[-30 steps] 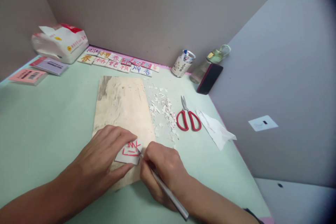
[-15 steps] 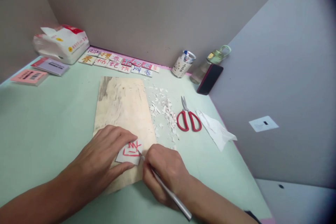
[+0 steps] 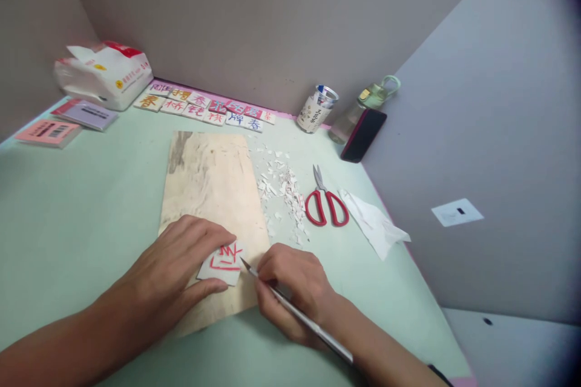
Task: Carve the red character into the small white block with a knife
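Head | left hand [image 3: 170, 272] holds tile [image 3: 218, 277], bare board [image 3: 213, 181] beyond | right hand [image 3: 297, 287] holds knife [image 3: 313, 325] beside tile's edge

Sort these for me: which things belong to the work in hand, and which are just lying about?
Seemingly in use: white tile under left hand, knife in right hand, wooden board beneath.

Apparently just lying about: red-handled scissors, tissue pack, can, bottle, phone.
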Tool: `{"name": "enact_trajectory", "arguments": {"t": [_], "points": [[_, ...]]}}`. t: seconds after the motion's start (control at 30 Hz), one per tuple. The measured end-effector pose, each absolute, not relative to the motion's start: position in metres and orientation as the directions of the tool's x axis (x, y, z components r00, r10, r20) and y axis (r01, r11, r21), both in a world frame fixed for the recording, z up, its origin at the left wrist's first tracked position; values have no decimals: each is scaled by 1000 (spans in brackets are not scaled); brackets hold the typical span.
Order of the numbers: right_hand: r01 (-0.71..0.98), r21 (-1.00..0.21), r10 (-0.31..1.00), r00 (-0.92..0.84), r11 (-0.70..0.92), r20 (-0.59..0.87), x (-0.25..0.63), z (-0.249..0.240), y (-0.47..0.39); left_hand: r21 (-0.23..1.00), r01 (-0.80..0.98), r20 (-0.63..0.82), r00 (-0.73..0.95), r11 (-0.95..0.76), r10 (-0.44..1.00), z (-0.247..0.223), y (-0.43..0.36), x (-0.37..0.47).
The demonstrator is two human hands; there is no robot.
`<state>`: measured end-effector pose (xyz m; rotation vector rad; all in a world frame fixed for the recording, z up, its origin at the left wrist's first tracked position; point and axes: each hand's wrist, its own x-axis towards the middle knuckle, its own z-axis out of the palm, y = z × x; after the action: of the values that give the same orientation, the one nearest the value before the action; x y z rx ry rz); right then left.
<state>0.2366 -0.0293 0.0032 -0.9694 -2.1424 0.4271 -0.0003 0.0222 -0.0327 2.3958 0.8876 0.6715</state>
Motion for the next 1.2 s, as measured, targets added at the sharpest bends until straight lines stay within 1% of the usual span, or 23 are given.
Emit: {"name": "enact_trajectory", "arguments": {"t": [0.3,0.5,0.6,0.67,0.8,0.87,0.93,1.03,1.1,1.2], "points": [[556,-496,745,-472,667,471,235,-4,-25,585,430,260,703,-688,661,-35,25,-3],[545,-507,744,-468,668,477,235,-3,-27,608,438,272,669,-662,692,-34,22,-1],[564,-476,737,-489,675,466,233,-4,-28,615,439,262,669,-655,695,-34,22,0],[595,-386,705,-521,704,482,231,-5,-29,616,437,261,673,-656,693,-35,22,-1],[658,-72,602,-632,750,488,224,-6,-33,601,431,286,670,-673,685,-35,22,-1],[670,-6,593,-652,742,472,223,-5,-35,594,431,294,669,-679,683,-34,22,-1],[691,-28,615,-624,722,481,224,-3,-35,593,432,291,672,-679,681,-34,22,-1],[697,-182,677,-545,694,495,227,-2,-34,588,440,287,671,-679,684,-33,22,-1],[673,-269,695,-509,689,509,229,-3,-33,589,438,287,672,-679,683,-34,22,-1],[646,-298,687,-505,702,522,229,-4,-33,601,429,280,677,-674,680,-36,22,-2]]}}
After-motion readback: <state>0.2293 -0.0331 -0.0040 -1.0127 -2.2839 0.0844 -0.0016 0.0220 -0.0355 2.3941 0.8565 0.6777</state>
